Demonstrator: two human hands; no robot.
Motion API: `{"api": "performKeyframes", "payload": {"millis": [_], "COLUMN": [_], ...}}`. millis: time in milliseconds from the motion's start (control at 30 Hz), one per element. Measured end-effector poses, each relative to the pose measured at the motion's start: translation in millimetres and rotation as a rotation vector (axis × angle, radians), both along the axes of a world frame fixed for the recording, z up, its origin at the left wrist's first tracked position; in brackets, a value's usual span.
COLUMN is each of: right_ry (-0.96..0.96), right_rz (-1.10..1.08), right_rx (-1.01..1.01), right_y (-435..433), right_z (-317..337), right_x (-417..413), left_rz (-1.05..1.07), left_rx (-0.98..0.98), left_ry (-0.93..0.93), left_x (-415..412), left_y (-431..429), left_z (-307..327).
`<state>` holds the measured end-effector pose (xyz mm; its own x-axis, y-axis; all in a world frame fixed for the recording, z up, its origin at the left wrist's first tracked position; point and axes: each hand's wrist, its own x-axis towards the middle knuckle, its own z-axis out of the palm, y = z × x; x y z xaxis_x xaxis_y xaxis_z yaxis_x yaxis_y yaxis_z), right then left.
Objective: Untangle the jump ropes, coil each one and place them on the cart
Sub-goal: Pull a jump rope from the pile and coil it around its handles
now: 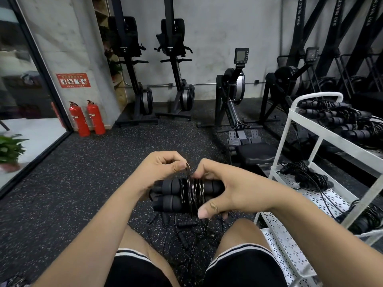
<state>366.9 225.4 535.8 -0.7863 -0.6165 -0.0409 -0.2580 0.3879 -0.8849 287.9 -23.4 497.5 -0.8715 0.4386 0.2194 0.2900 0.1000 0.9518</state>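
A black rubber floor flecked with pale specks [83,183] fills the lower view, and a grey concrete wall [217,38] stands at 12 o'clock. Against it, two black rowing machines stored upright [143,96] stand at 11 to 12 o'clock. A third black rowing machine lying flat with a small monitor [236,83] sits at 1 o'clock.

A white metal cart with perforated shelves [290,251] takes up 3 to 5 o'clock. Its top shelf holds a row of coiled black jump ropes with thick foam handles [339,119]. Its middle shelf holds a loose heap of thin black cord [308,175].

A green potted plant [10,148] is at 9 o'clock. Two red fire extinguishers [79,119] stand side by side on the floor at 10 o'clock, below a red wall sign [73,80].

Near the centre, both hands hold up a black jump rope with two foam handles laid side by side and cord wound round them [172,195]. The right hand [232,191] grasps the right end of this bundle, fingers curled over the top and thumb pressed on the near side. The left hand [163,164], at the bundle's 11 o'clock, pinches a thin strand of the cord between thumb and forefinger just above the windings.

At 6 o'clock, on the floor between the person's knees, lies a tangle of black ropes and handles [186,230].
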Motion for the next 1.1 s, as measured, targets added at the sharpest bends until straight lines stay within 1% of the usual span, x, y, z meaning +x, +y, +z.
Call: {"api": "performKeyframes", "payload": {"millis": [33,67,100,167,233,267,333,400,467,533,600,633,700,800,933,1000,1067,1100], "right_ry": [-0.001,-0.001,0.005,0.024,0.073,0.114,0.221,0.311,0.334,0.321,0.297,0.294,0.268,0.23,0.131,0.14,0.213,0.25], "right_rz": [-0.005,-0.014,-0.033,-0.106,-0.21,-0.257,-0.331,-0.385,-0.413,-0.415,-0.355,-0.329,-0.347,-0.476,-0.675,-0.736,-0.77,-0.781], "right_rx": [-0.038,-0.086,-0.144,-0.27,-0.337,-0.322,-0.185,0.061,0.27,0.365,0.409,0.4,0.31,0.135,-0.094,-0.1,-0.019,0.024], "right_y": [0,-1,-2,-3,-4,-4,-4,-3,-2,0,2,4,7,13,8,5,3,2], "right_z": [3,5,6,7,9,9,7,6,8,9,10,10,9,3,-7,-12,-15,-17], "right_x": [2,4,5,3,0,-2,-7,-9,-9,-12,-15,-17,-23,-31,-35,-36,-36,-37], "left_rz": [-0.026,-0.009,0.051,0.226,0.228,0.212,0.229,0.236,0.224,0.239,0.23,0.208,0.161,0.114,0.112,0.119,0.128,0.131], "left_rx": [0.02,0.052,0.075,-0.052,-0.212,-0.242,-0.291,-0.353,-0.402,-0.443,-0.471,-0.474,-0.447,-0.393,-0.472,-0.535,-0.569,-0.551], "left_ry": [-0.031,-0.078,-0.134,-0.139,-0.093,-0.099,-0.073,-0.036,-0.036,-0.043,-0.021,-0.004,-0.002,0.03,0.186,0.222,0.211,0.187], "left_x": [3,7,12,23,28,27,26,24,28,27,28,31,35,41,47,50,51,50], "left_y": [3,6,12,21,28,32,35,36,39,40,42,45,50,52,53,55,56,56], "left_z": [-2,-4,-4,-9,-20,-23,-24,-26,-25,-25,-23,-22,-19,-18,-17,-16,-15,-15]}}
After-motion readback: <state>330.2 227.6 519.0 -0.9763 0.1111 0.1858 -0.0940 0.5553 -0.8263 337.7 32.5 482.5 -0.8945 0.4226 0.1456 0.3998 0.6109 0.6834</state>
